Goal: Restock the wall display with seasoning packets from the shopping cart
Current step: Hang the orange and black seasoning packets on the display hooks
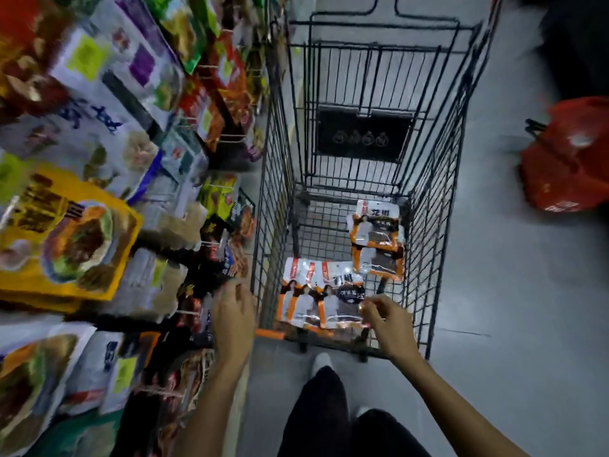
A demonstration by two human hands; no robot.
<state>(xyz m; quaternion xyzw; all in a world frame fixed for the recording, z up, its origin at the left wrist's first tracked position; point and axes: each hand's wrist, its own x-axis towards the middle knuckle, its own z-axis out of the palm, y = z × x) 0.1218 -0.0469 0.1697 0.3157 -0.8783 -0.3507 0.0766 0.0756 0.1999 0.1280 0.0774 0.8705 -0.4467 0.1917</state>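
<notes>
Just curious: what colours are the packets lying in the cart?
The packets are white with orange edges; head view.

I see the wire shopping cart point(280, 192) standing on the grey floor point(494, 258). On its mesh bottom a fanned bunch of orange-and-white seasoning packets point(316, 291) lies just ahead of my right fingers point(372, 306). Two more packets point(377, 239) overlap farther beyond those fingers, against the cart's right wall. Just past my left fingers point(230, 291), the wall display point(230, 136) carries blurred packs point(66, 232) on pegs. A red basket point(570, 156) sits on the floor, well right of my right fingers.
</notes>
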